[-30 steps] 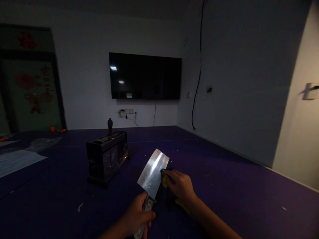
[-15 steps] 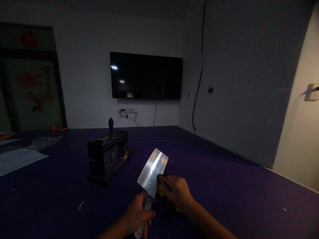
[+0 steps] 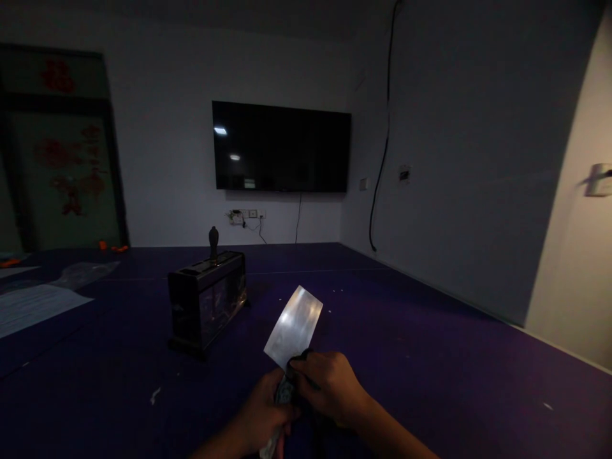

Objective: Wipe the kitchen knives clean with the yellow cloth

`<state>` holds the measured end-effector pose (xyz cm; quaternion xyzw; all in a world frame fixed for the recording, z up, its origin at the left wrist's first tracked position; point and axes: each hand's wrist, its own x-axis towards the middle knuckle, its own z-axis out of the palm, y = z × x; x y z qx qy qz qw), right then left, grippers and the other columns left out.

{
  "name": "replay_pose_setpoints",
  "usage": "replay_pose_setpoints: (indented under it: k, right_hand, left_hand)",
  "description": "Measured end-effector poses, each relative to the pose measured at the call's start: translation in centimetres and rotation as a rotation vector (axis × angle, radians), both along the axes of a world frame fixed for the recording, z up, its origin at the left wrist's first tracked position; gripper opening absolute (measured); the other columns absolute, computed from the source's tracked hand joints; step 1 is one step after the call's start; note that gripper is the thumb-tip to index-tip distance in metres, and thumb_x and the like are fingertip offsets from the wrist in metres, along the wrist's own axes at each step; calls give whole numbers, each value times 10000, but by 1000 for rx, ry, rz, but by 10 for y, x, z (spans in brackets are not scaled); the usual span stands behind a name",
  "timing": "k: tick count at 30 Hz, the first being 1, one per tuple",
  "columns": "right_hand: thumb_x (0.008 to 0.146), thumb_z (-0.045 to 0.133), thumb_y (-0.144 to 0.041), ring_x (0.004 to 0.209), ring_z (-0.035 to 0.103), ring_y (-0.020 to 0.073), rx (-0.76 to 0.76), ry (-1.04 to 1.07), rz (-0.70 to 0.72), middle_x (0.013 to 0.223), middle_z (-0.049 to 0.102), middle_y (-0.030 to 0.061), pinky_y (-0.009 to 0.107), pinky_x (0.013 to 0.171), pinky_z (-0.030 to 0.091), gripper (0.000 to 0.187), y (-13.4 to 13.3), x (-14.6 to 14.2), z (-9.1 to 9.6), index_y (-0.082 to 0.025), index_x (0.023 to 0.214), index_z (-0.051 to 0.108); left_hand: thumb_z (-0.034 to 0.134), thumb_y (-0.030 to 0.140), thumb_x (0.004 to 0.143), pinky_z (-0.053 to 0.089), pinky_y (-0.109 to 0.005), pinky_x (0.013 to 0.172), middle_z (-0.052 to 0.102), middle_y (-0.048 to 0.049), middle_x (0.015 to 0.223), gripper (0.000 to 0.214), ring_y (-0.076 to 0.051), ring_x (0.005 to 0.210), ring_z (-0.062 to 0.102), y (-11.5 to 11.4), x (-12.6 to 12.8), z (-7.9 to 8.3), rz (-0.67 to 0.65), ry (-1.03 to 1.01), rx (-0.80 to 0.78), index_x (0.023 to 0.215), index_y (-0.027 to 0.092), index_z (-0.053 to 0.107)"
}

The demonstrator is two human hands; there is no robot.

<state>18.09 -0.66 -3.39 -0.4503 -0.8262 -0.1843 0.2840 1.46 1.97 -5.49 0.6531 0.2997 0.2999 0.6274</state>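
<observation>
A cleaver's broad steel blade (image 3: 295, 324) points up and away from me, its flat face catching the light. My left hand (image 3: 262, 408) is wrapped round the cleaver's patterned handle. Against the base of the blade, where it meets the handle, my right hand (image 3: 329, 386) presses a dark, soft-looking thing with a little yellow on it; most of that is hidden under the fingers. To the left stands a black knife block (image 3: 222, 303) with clear-looking sides. One dark handle (image 3: 213, 241) sticks up from its top.
The purple surface (image 3: 421, 363) spreads out to the walls, with small white scraps on it. Paper sheets (image 3: 43, 306) and clear plastic (image 3: 86, 274) lie at the left. A television (image 3: 282, 150) hangs on the far wall, and a black cable (image 3: 382, 166) runs down the right wall.
My right hand has slid down along the blade toward the handle with the dark thing. My left hand and the cleaver have stayed nearly in place.
</observation>
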Motion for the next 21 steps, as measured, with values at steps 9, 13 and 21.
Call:
replay_pose_setpoints:
  k: [9, 13, 21]
  right_hand:
    - [799, 455, -178, 545, 568, 130, -8, 96, -36, 651, 632, 24, 226, 503, 325, 240, 0, 1, 8, -193, 951, 640]
    - [820, 440, -192, 571, 572, 129, -101, 75, -2, 659, 632, 20, 221, 515, 330, 210, -5, -5, 8, -197, 900, 634]
    - [806, 453, -187, 614, 590, 137, -139, 76, 78, 729, 657, 22, 223, 555, 358, 199, -5, -7, 1, -220, 853, 644]
  left_hand:
    - [529, 161, 591, 336, -180, 294, 498, 80, 481, 478, -104, 288, 441, 1, -1, 2, -71, 66, -45, 1059, 146, 434]
    - [547, 132, 575, 315, -164, 322, 500, 70, 503, 365, -81, 326, 437, 3, 1, -1, -2, 48, 6, 936, 140, 491]
    - [599, 155, 548, 327, -163, 347, 510, 55, 527, 366, -70, 370, 431, 3, 1, -1, -24, -24, 23, 905, 133, 522]
